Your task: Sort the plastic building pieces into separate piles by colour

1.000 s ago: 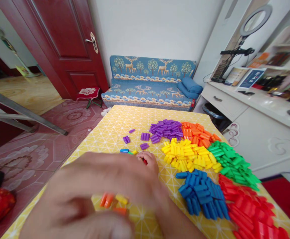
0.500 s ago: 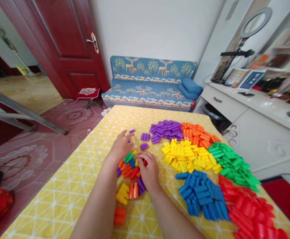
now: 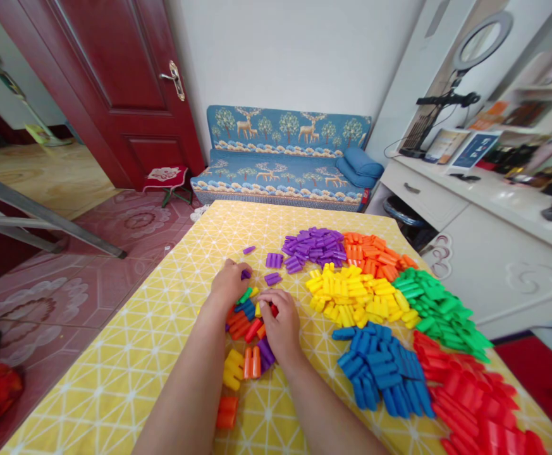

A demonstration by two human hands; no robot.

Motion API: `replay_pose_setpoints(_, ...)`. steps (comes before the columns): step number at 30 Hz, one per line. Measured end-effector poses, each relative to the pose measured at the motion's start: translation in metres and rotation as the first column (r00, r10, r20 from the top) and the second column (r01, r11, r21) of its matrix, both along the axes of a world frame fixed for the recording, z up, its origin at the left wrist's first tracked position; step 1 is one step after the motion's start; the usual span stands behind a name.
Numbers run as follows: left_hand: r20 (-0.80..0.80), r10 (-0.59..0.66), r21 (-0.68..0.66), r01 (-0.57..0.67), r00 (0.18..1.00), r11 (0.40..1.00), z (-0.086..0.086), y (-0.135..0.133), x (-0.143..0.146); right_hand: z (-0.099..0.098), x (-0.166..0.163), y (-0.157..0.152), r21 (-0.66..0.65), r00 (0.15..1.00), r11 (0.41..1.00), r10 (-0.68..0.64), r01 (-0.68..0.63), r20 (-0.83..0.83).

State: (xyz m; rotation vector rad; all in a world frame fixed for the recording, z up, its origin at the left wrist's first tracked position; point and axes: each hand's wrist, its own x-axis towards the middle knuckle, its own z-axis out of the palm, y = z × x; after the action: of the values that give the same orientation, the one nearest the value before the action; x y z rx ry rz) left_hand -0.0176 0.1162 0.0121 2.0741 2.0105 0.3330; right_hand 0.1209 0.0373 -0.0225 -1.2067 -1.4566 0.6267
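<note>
My left hand (image 3: 228, 283) is curled over a purple block (image 3: 246, 274) at the far edge of a small mixed heap of blocks (image 3: 246, 328) on the yellow tablecloth (image 3: 162, 328). Beside it, my right hand (image 3: 279, 322) is closed with a red block (image 3: 274, 309) showing between its fingers. Loose yellow (image 3: 233, 370) and orange blocks (image 3: 251, 362) lie just in front of my wrists, and one more orange block (image 3: 227, 412) lies nearer me.
Sorted piles cover the table's right half: purple (image 3: 313, 245), orange (image 3: 375, 253), yellow (image 3: 351, 294), green (image 3: 439, 309), blue (image 3: 380, 373), red (image 3: 479, 404). Beyond stand a blue sofa (image 3: 285, 158), a red door (image 3: 109, 82) and a white desk (image 3: 489, 208); a ladder (image 3: 43, 221) lies left.
My left hand swept away from close to the camera, reached out to the far side of the mixed heap, then curled shut over a purple block. My right hand stayed in place.
</note>
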Motion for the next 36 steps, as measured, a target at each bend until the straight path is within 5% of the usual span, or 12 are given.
replay_pose_setpoints(8, 0.238, -0.002, 0.303, -0.072, 0.971, 0.950, 0.016, 0.032, 0.018, 0.003, -0.001, 0.000, -0.027, 1.000, 1.000, 0.006, -0.007, -0.010)
replay_pose_setpoints(14, 0.237, 0.030, 0.230, -0.085, 0.971, 0.970, 0.019, 0.063, 0.058, 0.003, 0.000, 0.000, -0.045, 1.000, 0.999, 0.011, -0.012, -0.023)
replay_pose_setpoints(23, 0.148, 0.013, 0.175, -0.039, 0.989, 0.984, -0.002, 0.064, 0.082, -0.002, -0.001, 0.002, -0.056, 1.000, 0.998, -0.001, 0.000, -0.018)
replay_pose_setpoints(27, 0.126, -0.040, 0.182, 0.017, 0.991, 0.983, 0.003, 0.062, 0.073, 0.001, -0.001, 0.001, -0.056, 1.000, 0.998, 0.012, -0.012, -0.005)
replay_pose_setpoints(32, 0.068, 0.055, 0.187, -0.067, 0.996, 0.980, 0.005, 0.065, 0.038, 0.002, -0.001, 0.000, -0.034, 1.000, 0.999, 0.002, -0.002, -0.002)
replay_pose_setpoints(36, 0.055, -0.065, 0.114, 0.058, 0.996, 0.992, -0.003, 0.064, 0.014, 0.001, 0.000, -0.001, -0.012, 1.000, 1.000, -0.009, 0.009, -0.004)
